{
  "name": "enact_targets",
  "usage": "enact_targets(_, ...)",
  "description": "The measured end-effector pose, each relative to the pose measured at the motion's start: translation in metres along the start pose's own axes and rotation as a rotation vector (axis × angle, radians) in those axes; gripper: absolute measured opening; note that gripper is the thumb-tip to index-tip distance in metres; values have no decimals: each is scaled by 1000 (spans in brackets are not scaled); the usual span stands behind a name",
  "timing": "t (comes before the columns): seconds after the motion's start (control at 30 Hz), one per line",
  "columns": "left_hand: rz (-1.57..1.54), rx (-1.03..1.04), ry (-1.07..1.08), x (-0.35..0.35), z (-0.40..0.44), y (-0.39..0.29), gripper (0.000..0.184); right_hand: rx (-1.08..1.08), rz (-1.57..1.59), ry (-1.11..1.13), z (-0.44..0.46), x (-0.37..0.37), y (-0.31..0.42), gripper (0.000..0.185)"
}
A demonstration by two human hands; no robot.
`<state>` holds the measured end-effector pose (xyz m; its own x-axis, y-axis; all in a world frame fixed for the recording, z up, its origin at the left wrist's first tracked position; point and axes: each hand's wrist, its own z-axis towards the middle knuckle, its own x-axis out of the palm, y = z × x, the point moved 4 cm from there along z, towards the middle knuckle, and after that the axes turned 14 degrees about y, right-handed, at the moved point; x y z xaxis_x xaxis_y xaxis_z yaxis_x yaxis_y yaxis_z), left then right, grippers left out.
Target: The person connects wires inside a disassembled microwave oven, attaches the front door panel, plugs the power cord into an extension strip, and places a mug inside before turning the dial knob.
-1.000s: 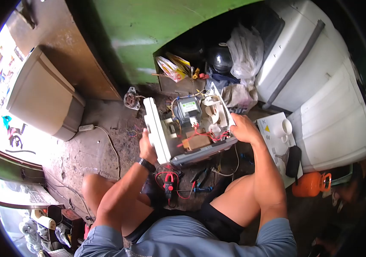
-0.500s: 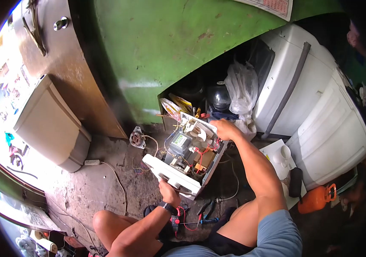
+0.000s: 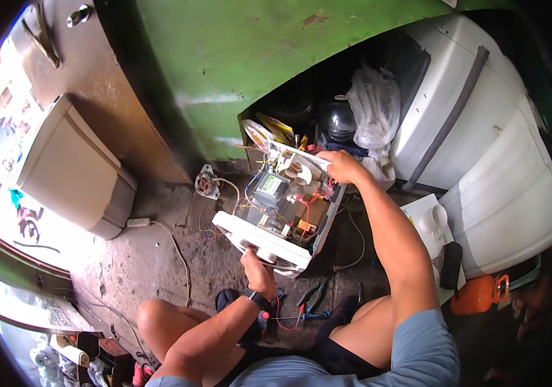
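Observation:
An opened white appliance that looks like a microwave oven (image 3: pixel 263 238) is between my hands, its cover off. Inside show a boxy transformer (image 3: pixel 271 187), a white fan (image 3: pixel 298 170) and red wires (image 3: pixel 306 205). My left hand (image 3: pixel 258 273) is closed at the front panel, fingers at its dark knob area; the fingertips are partly hidden. At the far right corner, my right hand (image 3: pixel 341 166) grips the casing's top edge. Near my legs lie pliers (image 3: pixel 316 298), a blue-handled screwdriver (image 3: pixel 315 315) and a red meter (image 3: pixel 263 317) with a red lead.
A small motor (image 3: pixel 207 183) sits on the floor left of the appliance. A power cord (image 3: pixel 182 258) runs across the concrete. Left stands a beige bin-like casing (image 3: pixel 72 168); right are a large white casing (image 3: pixel 482 155), a white board (image 3: pixel 418 209) and an orange gas canister (image 3: pixel 479 295).
The appliance is turned slightly and sits a little higher in view, with both hands still on it. The whole view has shifted a little as the head moved.

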<state>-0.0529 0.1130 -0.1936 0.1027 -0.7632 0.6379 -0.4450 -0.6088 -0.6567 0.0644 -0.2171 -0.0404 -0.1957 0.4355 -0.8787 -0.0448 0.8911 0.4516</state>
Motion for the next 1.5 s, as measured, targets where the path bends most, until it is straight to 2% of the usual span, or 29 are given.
enact_targets(0.07,23,0,14,-4,0,1,46,14,18,1,-4,1,-2,44)
enact_targets(0.17,78,-29,56,-12,-1,5,49,135,343,-16,-18,-1,-12,37)
enact_targets(0.23,153,-77,100,-17,-3,6,51,133,295,-51,-32,-2,-19,42)
enact_targets(0.3,163,-82,117,-25,-4,7,53,123,300,-356,-66,7,-23,46)
enact_targets(0.4,156,-68,251,-26,-1,3,52,250,396,-337,-115,40,-29,51)
enact_targets(0.5,186,-102,309,-35,2,3,53,382,338,-45,-169,67,-14,62)
enact_targets(0.53,171,-153,369,-31,-3,-7,54,434,201,289,-199,61,18,63)
enact_targets(0.57,152,-162,388,-37,-1,-4,51,423,131,414,-209,58,37,62)
enact_targets(0.63,193,-168,447,-43,-3,-1,50,351,30,490,-227,68,56,59)
enact_targets(0.67,195,-174,453,-45,-5,3,50,314,88,476,-232,76,61,60)
enact_targets(0.73,250,-201,553,-47,-14,13,37,296,214,511,-240,98,63,62)
enact_targets(0.77,318,-180,571,-47,-22,20,40,312,283,561,-240,114,55,64)
enact_targets(0.8,399,-180,604,-44,-33,22,39,311,91,589,-243,132,42,67)
enact_targets(0.87,562,-188,698,-51,-45,44,35,288,26,609,-240,140,36,68)
enact_targets(0.9,798,-202,757,-55,-50,55,33,265,-50,621,-239,138,34,69)
enact_targets(0.97,1240,-221,1038,-27,-81,38,33,277,93,577,-230,126,33,71)
enact_targets(1.0,1240,-227,1028,-25,-90,36,33,302,56,581,-227,122,33,72)
enact_targets(1.07,1531,-88,1352,-15,-112,39,43,331,-8,574,-221,113,35,75)
enact_targets(1.1,1536,-93,1346,-13,-117,35,43,325,-4,577,-216,111,34,75)
enact_targets(1.17,1796,242,1626,-4,-136,30,42,302,-16,586,-210,112,29,76)
enact_targets(1.33,1749,296,1596,13,-160,-19,46,318,-22,676,-201,120,42,77)
enact_targets(1.43,1789,188,1507,5,-160,-41,43,294,5,737,-204,152,31,77)
enact_targets(1.5,2091,108,1554,-12,-156,-44,40,221,-24,766,-213,176,23,75)
